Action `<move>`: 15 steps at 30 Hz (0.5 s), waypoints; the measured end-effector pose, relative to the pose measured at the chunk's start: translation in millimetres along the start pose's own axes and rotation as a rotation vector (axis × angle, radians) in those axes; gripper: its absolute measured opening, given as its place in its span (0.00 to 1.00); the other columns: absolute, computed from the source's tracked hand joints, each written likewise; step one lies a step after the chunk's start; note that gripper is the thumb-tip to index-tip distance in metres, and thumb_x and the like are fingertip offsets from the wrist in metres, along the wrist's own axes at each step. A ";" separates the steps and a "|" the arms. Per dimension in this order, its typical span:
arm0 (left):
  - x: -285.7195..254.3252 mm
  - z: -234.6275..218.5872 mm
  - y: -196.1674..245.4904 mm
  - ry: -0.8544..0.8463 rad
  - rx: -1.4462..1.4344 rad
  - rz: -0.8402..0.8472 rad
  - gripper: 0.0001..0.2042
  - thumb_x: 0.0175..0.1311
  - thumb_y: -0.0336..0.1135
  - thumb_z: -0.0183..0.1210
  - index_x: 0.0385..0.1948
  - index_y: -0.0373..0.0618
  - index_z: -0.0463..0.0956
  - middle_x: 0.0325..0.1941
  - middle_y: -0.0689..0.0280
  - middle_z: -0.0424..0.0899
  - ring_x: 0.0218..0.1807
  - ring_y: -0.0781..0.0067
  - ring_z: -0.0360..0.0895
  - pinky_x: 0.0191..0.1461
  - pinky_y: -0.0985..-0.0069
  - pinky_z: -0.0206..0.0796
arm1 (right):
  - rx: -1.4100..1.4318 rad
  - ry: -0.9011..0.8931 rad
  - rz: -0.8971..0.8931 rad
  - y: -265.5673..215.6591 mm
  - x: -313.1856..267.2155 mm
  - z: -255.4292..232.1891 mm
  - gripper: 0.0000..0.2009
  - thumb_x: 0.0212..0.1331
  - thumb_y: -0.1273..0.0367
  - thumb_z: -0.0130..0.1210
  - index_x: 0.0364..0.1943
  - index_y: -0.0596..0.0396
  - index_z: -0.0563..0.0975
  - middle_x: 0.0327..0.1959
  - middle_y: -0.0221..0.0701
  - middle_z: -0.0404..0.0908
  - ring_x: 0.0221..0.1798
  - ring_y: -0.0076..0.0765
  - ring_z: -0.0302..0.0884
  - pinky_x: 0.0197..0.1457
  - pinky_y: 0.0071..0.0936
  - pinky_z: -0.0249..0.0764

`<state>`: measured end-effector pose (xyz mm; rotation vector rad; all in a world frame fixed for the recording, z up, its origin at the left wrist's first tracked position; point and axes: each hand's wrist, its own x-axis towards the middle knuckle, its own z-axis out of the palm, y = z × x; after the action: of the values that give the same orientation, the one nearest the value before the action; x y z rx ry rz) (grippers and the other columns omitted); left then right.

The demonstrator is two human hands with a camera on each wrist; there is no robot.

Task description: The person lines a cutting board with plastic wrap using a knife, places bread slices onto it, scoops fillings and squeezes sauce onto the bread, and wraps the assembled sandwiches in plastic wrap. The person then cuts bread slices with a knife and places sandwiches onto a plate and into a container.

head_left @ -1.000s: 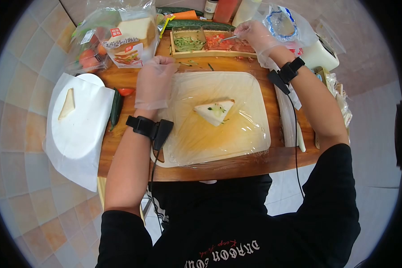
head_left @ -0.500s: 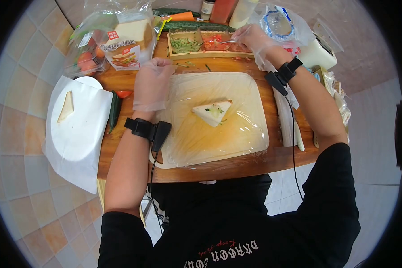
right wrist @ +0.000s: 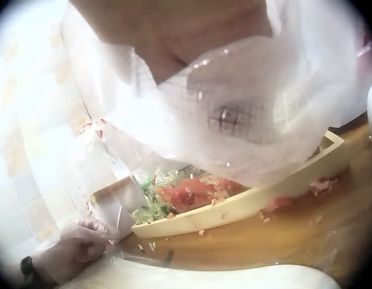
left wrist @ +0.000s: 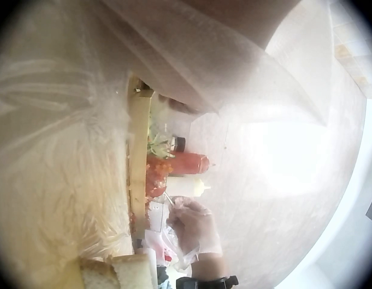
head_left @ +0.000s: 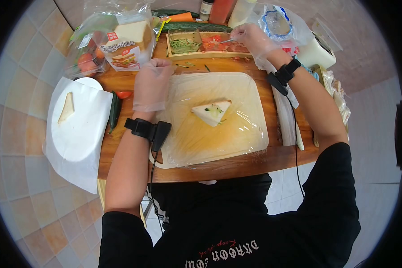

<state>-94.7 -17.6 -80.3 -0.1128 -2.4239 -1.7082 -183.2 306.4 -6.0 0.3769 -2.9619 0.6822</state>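
My gloved right hand [head_left: 254,39] pinches a slim metal utensil [head_left: 227,41], its far end over the chopped tomato [head_left: 213,42] in a wooden tray [head_left: 196,56]. Shredded cucumber [head_left: 183,45] fills the compartment to the left. In the right wrist view the glove hides the utensil. My gloved left hand [head_left: 152,85] lies at the upper left corner of the cutting board [head_left: 250,120], fingers loosely bent, holding nothing visible. On the film-covered board sits a triangular sandwich half [head_left: 212,111] with bits of cucumber on top.
At the back left stand bagged sliced bread [head_left: 131,42] and packed tomatoes [head_left: 87,61]. A white plate [head_left: 78,143] with paper and a bread piece [head_left: 67,107] lies at left, beside a cucumber [head_left: 115,111]. Bottles [head_left: 221,11] line the back; a roll of film [head_left: 288,120] lies right.
My right hand shifts slightly within the tomato compartment, and the utensil's angle changes a little. The left hand stays about where it was; the sandwich half has not moved.
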 end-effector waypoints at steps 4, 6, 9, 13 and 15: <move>1.2 -0.4 -0.6 -0.005 -0.009 -0.006 0.14 0.65 0.39 0.66 0.41 0.35 0.85 0.33 0.58 0.90 0.36 0.70 0.85 0.44 0.71 0.75 | 0.158 -0.003 0.086 2.0 5.1 11.4 0.07 0.63 0.75 0.63 0.41 0.65 0.86 0.32 0.33 0.87 0.35 0.27 0.81 0.45 0.27 0.77; 1.4 0.0 -3.7 -0.004 -0.013 0.000 0.14 0.65 0.39 0.66 0.41 0.35 0.85 0.33 0.58 0.90 0.36 0.70 0.85 0.44 0.71 0.75 | 0.205 0.005 0.112 0.8 4.8 11.6 0.07 0.62 0.76 0.63 0.42 0.65 0.86 0.31 0.33 0.86 0.32 0.26 0.80 0.40 0.26 0.76; -0.5 -1.2 1.0 -0.003 -0.016 -0.005 0.14 0.65 0.38 0.66 0.42 0.35 0.85 0.34 0.58 0.90 0.36 0.70 0.86 0.44 0.72 0.75 | 0.347 -0.038 0.205 1.1 5.1 8.1 0.08 0.60 0.78 0.60 0.42 0.67 0.86 0.28 0.34 0.85 0.25 0.24 0.76 0.30 0.25 0.72; -0.4 -1.8 1.5 -0.011 -0.020 -0.004 0.13 0.65 0.38 0.66 0.41 0.35 0.85 0.34 0.58 0.90 0.36 0.71 0.85 0.44 0.72 0.75 | 0.392 -0.020 0.184 12.5 10.9 12.8 0.09 0.61 0.79 0.58 0.41 0.71 0.85 0.25 0.34 0.83 0.22 0.24 0.72 0.25 0.25 0.66; 0.1 -1.5 0.2 -0.010 -0.028 -0.004 0.14 0.65 0.38 0.66 0.41 0.35 0.85 0.34 0.58 0.90 0.36 0.71 0.85 0.44 0.72 0.75 | 0.392 -0.020 0.197 13.4 13.2 13.3 0.08 0.62 0.79 0.58 0.41 0.72 0.85 0.25 0.34 0.83 0.22 0.25 0.73 0.25 0.26 0.66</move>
<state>-94.6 -18.9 -79.7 -0.1203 -2.4093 -1.7472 -199.6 309.3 -21.9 0.1127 -2.8973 1.2949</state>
